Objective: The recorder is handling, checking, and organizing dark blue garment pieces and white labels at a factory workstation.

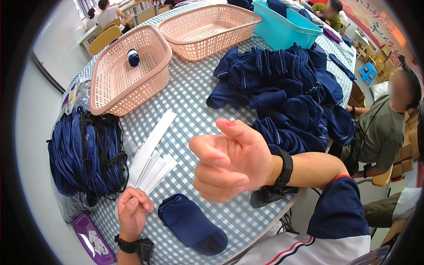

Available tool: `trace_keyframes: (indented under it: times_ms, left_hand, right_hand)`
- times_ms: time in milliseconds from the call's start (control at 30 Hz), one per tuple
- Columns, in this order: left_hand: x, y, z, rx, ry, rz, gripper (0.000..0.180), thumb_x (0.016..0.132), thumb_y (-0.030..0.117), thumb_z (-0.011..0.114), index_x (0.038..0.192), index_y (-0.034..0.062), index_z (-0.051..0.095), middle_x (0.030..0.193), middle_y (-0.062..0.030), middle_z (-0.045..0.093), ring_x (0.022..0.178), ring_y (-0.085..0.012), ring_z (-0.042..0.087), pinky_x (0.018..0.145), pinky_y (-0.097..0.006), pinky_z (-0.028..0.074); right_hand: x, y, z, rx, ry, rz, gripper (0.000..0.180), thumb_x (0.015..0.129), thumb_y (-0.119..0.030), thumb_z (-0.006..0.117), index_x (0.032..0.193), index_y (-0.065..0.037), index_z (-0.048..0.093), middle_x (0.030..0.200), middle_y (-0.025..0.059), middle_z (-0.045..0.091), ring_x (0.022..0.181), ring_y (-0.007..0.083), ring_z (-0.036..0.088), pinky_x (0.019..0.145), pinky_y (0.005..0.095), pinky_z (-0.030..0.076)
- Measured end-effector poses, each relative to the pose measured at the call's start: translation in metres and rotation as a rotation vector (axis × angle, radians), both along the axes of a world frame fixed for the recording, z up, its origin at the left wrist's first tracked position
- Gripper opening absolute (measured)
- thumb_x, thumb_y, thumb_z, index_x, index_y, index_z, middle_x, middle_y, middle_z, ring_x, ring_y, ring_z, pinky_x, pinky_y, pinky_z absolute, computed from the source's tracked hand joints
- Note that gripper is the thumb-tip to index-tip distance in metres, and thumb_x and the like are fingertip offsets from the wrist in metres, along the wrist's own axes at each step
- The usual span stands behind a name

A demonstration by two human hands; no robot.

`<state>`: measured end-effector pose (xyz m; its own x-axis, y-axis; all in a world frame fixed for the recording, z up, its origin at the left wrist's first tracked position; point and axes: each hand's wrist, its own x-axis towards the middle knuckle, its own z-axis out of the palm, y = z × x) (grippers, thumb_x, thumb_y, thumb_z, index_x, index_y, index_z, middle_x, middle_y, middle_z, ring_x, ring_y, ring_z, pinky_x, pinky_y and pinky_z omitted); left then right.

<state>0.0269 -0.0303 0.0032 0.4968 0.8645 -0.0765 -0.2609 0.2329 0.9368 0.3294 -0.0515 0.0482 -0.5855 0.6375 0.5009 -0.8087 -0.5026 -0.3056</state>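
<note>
The right grip [232,163] is above the checked surface [190,104], its palm toward the camera, fingers half curled and thumb raised apart from them. The left grip [132,205] is at the near end of the fanned white strips [151,148], fingers bent together by the thumb; I cannot tell whether it pinches a strip. A navy sock [192,223] with a darker end lies flat on the surface, just beside the left grip. Left of the strips sits a navy and black bundle [86,150], with a purple tray [84,234] below it. Beyond the right grip spreads a navy heap [282,88]. Farther back stand 2 pink baskets [132,95], the left one holding a navy roll [133,58], and a teal bin [287,33]. A person [382,121] in green sits at the right.
</note>
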Motion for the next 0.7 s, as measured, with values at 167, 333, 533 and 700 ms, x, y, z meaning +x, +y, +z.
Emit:
trace_keyframes:
  times_ms: [167,333,533,700]
  left_hand:
    - [-0.001,0.001,-0.001,-0.01,-0.01,0.008,0.023,0.092,0.024,0.06,0.085,0.0029,0.054,0.072,-0.0088,0.057,0.066,-0.0161,0.053,0.065,-0.031,0.044]
    - [-0.004,0.001,0.0,-0.03,-0.015,-0.006,0.023,0.091,0.023,0.06,0.086,0.0014,0.056,0.074,-0.0107,0.06,0.068,-0.019,0.056,0.067,-0.033,0.046]
    - [-0.009,0.002,-0.003,-0.069,-0.019,-0.015,0.021,0.09,0.02,0.06,0.088,-0.0003,0.058,0.077,-0.012,0.062,0.073,-0.0202,0.059,0.071,-0.033,0.048]
    - [-0.01,0.0,-0.003,-0.105,-0.022,-0.01,0.019,0.09,0.017,0.058,0.09,-0.0014,0.059,0.079,-0.0129,0.063,0.075,-0.0199,0.06,0.073,-0.033,0.048]
  right_hand:
    - [0.0,-0.003,0.003,-0.066,-0.04,-0.017,0.051,0.103,-0.051,0.02,0.086,-0.011,0.047,0.059,0.0008,0.05,0.054,0.014,0.042,0.053,0.0268,0.035]
    - [-0.004,-0.01,0.001,-0.051,-0.536,-0.229,0.049,0.104,-0.045,0.027,0.08,-0.008,0.048,0.057,0.0023,0.047,0.051,0.0118,0.04,0.052,0.0249,0.035]
    - [-0.016,-0.015,-0.004,-0.131,-0.831,-0.319,0.048,0.106,-0.036,0.03,0.074,-0.006,0.05,0.055,0.0002,0.042,0.046,0.0084,0.038,0.047,0.0225,0.032]
    - [-0.016,-0.016,-0.007,-0.11,-0.866,-0.335,0.046,0.106,-0.035,0.03,0.074,-0.007,0.049,0.056,-0.0002,0.042,0.046,0.0079,0.037,0.048,0.0222,0.031]
